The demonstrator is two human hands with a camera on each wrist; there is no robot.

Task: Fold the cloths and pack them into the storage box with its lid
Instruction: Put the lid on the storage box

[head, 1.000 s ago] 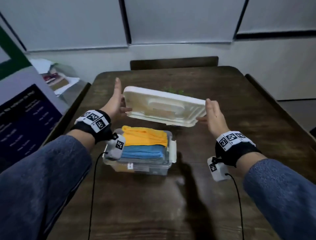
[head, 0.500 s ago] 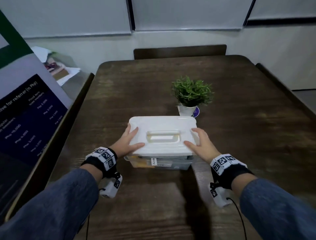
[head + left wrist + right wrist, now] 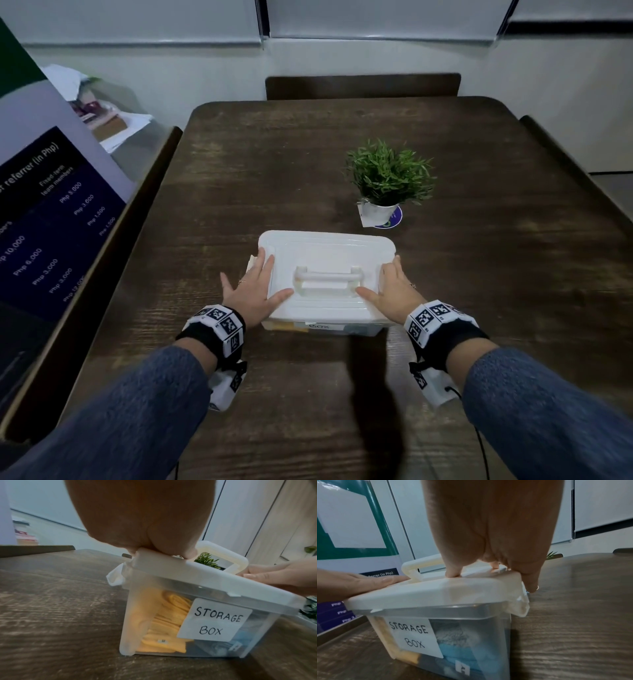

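Left wrist: cloths (image 3: 164, 623) inside storage box (image 3: 188, 615)

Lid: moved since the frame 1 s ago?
Yes. The lid was held tilted in the air above the open storage box; it now sits flat on it, under the left hand and right hand.

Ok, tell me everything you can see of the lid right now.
The lid is opaque white plastic, rectangular with rounded corners, its handle raised. It sits flat on the clear box. The left hand and right hand press on its ends. The side latches look undone.
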